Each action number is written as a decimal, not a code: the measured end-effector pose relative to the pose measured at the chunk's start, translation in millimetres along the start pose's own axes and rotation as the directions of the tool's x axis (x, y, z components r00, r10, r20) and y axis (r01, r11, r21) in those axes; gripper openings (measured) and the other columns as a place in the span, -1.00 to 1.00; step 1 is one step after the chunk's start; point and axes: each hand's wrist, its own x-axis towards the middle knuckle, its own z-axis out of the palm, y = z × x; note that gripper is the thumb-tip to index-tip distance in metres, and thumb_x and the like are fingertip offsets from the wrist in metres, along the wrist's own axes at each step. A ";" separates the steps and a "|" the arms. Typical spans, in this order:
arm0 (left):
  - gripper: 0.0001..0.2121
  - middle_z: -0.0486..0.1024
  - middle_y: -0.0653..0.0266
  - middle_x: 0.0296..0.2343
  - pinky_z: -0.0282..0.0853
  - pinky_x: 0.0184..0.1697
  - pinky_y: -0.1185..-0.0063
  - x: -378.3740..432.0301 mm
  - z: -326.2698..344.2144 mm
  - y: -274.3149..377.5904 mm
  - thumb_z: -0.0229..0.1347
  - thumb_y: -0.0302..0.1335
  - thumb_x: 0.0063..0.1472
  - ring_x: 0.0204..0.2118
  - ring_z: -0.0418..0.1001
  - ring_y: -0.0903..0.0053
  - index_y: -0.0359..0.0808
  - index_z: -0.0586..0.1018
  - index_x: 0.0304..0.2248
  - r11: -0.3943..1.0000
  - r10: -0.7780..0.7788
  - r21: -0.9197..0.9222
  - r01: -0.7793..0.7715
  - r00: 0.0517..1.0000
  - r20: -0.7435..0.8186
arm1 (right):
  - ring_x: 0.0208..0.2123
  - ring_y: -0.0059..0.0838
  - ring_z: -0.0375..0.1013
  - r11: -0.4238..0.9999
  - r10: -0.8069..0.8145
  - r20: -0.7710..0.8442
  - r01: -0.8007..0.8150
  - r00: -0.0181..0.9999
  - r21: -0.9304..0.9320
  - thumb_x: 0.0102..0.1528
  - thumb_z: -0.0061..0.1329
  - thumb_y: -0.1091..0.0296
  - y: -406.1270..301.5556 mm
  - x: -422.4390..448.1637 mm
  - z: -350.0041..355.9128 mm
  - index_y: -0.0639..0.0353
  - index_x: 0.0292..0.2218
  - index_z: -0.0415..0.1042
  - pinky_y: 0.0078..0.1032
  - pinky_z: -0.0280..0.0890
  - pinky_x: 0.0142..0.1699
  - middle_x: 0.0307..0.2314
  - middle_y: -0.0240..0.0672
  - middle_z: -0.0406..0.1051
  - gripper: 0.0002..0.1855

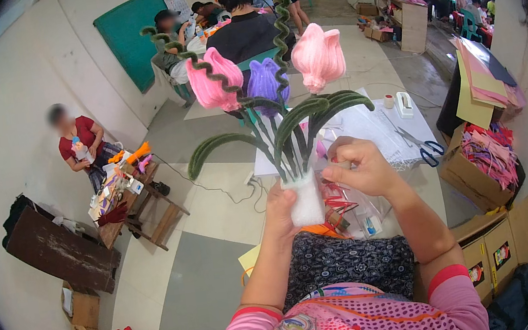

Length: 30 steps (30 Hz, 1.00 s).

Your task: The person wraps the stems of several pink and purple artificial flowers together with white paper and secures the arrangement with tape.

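A white foam block (306,202) is in the grip of my left hand (280,212), the thumb pressed on its near face. Dark green fuzzy stems (287,150) rise upright from the block's top. They carry a pink tulip (216,79), a purple tulip (265,85) and a light pink tulip (317,57), all of chenille stem. Long green leaves (227,145) arch out to both sides, and two curly green tendrils (282,24) stand above. Just right of the block, my right hand (360,165) is curled with thumb and forefinger pinching a small tan object, mostly hidden by the fingers.
Scissors (422,145), a white tape dispenser (404,104) and a small roll (388,101) lie on the white table (419,118). Cardboard boxes (474,169) stand at right. A person (83,140) stands left beside a wooden bench (149,199); another person (245,33) sits ahead.
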 end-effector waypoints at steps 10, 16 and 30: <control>-0.32 0.44 0.03 -0.33 0.45 -0.26 0.42 0.6 4.0 -0.2 0.21 -0.12 -0.11 -0.34 0.48 0.32 -0.46 0.28 -0.11 0.990 -0.035 -0.130 0.048 0.994 0.102 | -0.51 -0.58 0.39 0.858 0.324 0.082 -0.329 0.943 0.394 -0.06 0.04 0.46 1.6 -3.5 13.9 0.31 -0.36 0.30 -0.64 0.28 -0.44 -0.49 -0.32 0.31 -0.78; -0.32 0.40 0.07 -0.26 0.44 -0.24 0.39 -0.9 7.2 2.2 0.23 -0.13 -0.11 -0.29 0.46 0.36 -0.44 0.28 -0.10 0.980 -0.019 -0.191 0.058 0.980 0.200 | -0.33 -0.54 0.34 0.799 0.295 0.098 -0.301 0.951 0.521 -0.10 0.09 0.41 3.8 -6.4 17.2 0.33 -0.22 0.34 -0.59 0.25 -0.25 -0.37 -0.30 0.35 -0.62; -0.19 0.38 0.23 -0.18 0.29 -0.11 0.53 2.6 -12.8 -0.5 0.31 -0.15 -0.25 -0.17 0.38 0.50 -0.41 0.26 -0.03 0.999 -0.038 0.000 0.038 0.995 0.097 | -0.39 -0.55 0.38 0.844 0.218 -0.029 -0.174 0.975 0.507 -0.20 0.14 0.61 22.6 -14.4 21.5 0.24 -0.40 0.40 -0.59 0.34 -0.33 -0.43 -0.35 0.33 -0.75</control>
